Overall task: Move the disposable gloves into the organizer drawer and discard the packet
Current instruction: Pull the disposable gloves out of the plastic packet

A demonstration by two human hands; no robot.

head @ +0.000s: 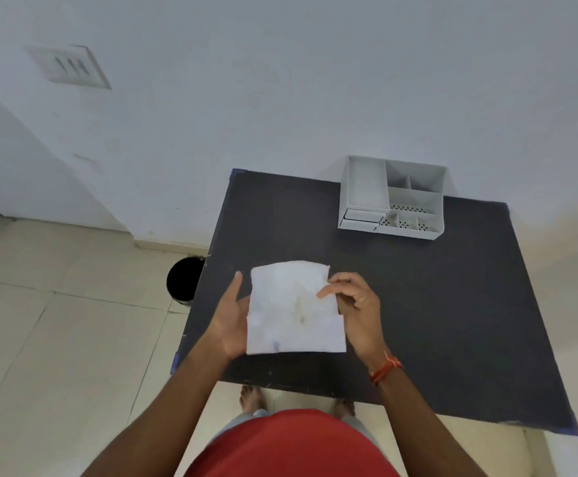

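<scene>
A flat white glove packet (292, 309) is held up above the near part of the dark table (435, 304). My left hand (231, 315) supports its left edge from behind. My right hand (353, 304) pinches its upper right edge with thumb and fingers. Whether gloves are inside the packet cannot be seen. The grey desk organizer (392, 197) stands at the table's far edge against the wall, with small drawers (361, 218) at its lower left that look shut.
A black round bin (184, 278) stands on the tiled floor just left of the table. A white wall runs behind the table. My feet show under the table's near edge.
</scene>
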